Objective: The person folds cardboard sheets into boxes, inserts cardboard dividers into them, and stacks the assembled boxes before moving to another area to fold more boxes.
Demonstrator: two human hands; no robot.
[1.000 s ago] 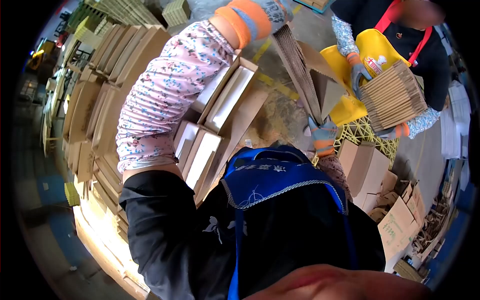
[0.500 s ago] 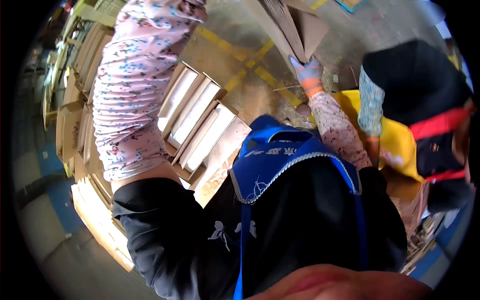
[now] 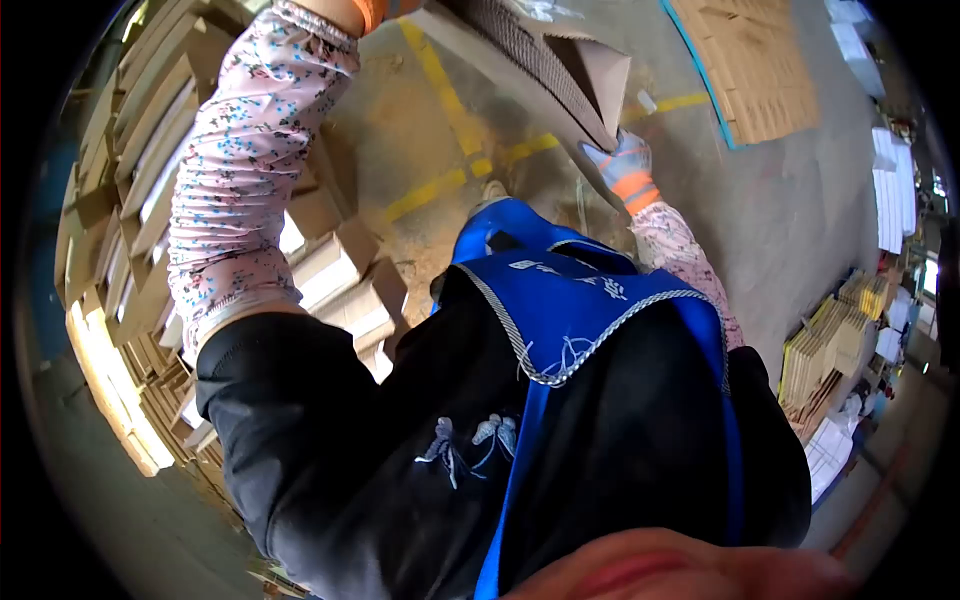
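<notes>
I hold a bundle of flat corrugated cardboard pieces up in front of me, near the top of the view. My right hand, in a grey-blue glove with an orange cuff, grips the bundle's lower end. My left arm in a floral sleeve reaches up to the bundle's upper end. Only the orange cuff of my left hand shows there, because the frame edge cuts off the fingers. My blue apron and black top fill the lower middle.
Stacks of folded cardboard boxes stand close on my left, on a pallet. Yellow lines cross the concrete floor ahead. Flat cardboard sheets lie at the upper right, and more stacks line the right side.
My view has swung around with the bundle still held up. The co-worker in the yellow apron and their cardboard bundle have left the view. My left hand has risen past the top edge.
</notes>
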